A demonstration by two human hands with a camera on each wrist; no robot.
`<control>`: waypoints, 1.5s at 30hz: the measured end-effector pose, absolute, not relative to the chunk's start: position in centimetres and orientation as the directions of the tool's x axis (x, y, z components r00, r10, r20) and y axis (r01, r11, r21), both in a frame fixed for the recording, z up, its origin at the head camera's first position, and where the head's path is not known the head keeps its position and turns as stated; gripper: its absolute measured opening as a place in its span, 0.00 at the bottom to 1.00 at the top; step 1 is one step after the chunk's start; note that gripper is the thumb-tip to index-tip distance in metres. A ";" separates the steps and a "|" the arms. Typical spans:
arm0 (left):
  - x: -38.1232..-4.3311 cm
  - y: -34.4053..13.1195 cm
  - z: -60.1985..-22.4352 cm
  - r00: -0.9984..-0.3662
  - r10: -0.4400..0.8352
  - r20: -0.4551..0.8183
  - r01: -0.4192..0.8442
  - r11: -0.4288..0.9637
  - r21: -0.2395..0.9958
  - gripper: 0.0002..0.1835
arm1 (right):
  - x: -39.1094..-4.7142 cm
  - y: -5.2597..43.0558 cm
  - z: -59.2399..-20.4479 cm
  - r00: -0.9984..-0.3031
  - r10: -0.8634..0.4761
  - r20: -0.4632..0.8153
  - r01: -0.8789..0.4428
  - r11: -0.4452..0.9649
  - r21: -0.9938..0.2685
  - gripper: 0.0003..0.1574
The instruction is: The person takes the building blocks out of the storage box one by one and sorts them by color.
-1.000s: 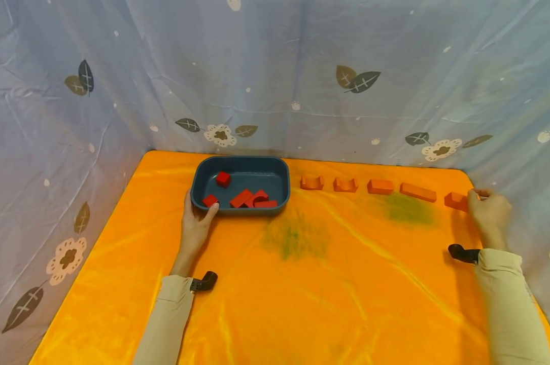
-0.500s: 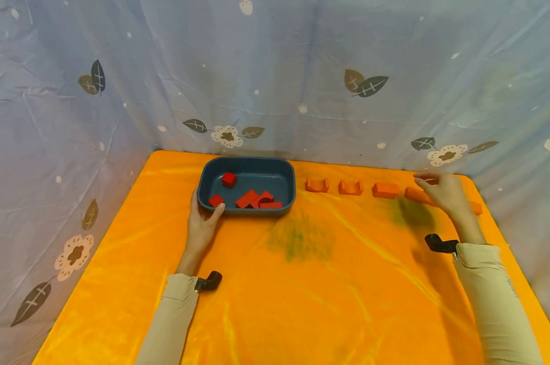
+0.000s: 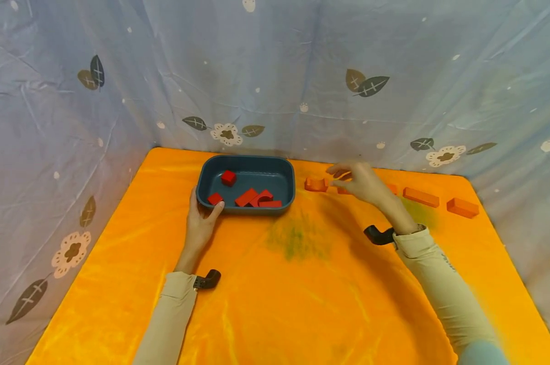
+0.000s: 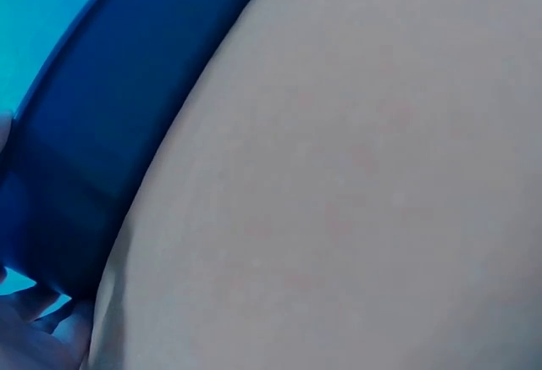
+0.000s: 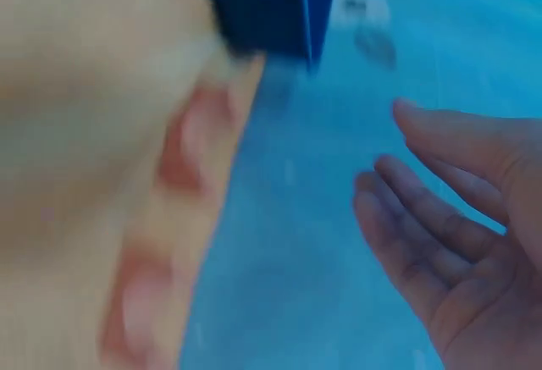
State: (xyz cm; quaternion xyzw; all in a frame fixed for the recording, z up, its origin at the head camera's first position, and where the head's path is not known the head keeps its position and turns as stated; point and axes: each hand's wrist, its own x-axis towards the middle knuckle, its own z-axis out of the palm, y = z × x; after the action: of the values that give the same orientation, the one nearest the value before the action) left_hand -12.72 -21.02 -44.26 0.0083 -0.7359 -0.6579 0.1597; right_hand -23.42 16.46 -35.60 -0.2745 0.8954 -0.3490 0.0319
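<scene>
While one blue-grey, rounded rectangular tray [image 3: 266, 181] is grasped at its near left corner by the left hand [image 3: 199, 223], with the thumb laid over the rim, nothing is gripped by the right hand [image 3: 362, 182], whose thumb and fingers are spread apart in the right wrist view. The tray is set near the far edge of the orange cloth-covered table [image 3: 275, 304], and its long axis is laid left to right, almost parallel to that edge. At least five red blocks are held in it: one cube [image 3: 228, 178] toward the far left, one small block [image 3: 215, 198] beside the left thumb, and three grouped along the near wall. Of these, the slanted rectangular block [image 3: 246, 197] is pointed far and right, the arch [image 3: 263, 197] is partly overlapped, and the flat block [image 3: 270, 204] is aligned left to right. Five orange blocks are seen in a row right of the tray: one hollowed block [image 3: 316, 185], two partly hidden by the right hand, one long bar [image 3: 421, 197] and one shorter bar [image 3: 462, 208]. Both bars are angled slightly, their right ends nearer. Whether the second block is touched cannot be told.
</scene>
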 end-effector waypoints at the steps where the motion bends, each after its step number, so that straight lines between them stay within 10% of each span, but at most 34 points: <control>1: -12.7 -21.1 -44.2 -0.948 -0.227 0.224 0.197 0.137 0.971 0.42 | -23.3 15.2 -35.9 -0.836 -0.531 0.140 -0.480 0.583 -0.656 0.19; 11: -12.7 -20.9 -44.0 -0.956 -0.231 0.178 0.154 0.119 0.981 0.44 | -23.0 5.4 -38.1 -0.744 -0.666 -0.044 -0.536 0.635 -0.556 0.22; 20: -12.3 -20.7 -44.4 -0.953 -0.230 0.196 0.173 0.115 0.978 0.43 | -24.0 1.8 -38.1 -0.719 -0.642 -0.268 -0.557 0.762 -0.331 0.03; 31: -12.5 -20.5 -43.9 -0.963 -0.243 0.121 0.088 0.140 0.986 0.46 | -23.8 0.6 -39.6 -0.793 -0.552 -0.258 -0.525 0.834 -0.172 0.06; 45: -12.5 -20.6 -44.7 -0.955 -0.238 0.178 0.148 0.140 0.979 0.44 | -24.2 1.8 -38.2 -0.784 -0.593 -0.187 -0.492 0.775 -0.395 0.11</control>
State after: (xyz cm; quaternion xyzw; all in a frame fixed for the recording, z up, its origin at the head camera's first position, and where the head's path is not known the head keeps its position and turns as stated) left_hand -12.53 -20.63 -44.72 0.0304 -0.7404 -0.6551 0.1471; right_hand -24.19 1.82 -38.20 -0.2917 0.9298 -0.1648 0.1521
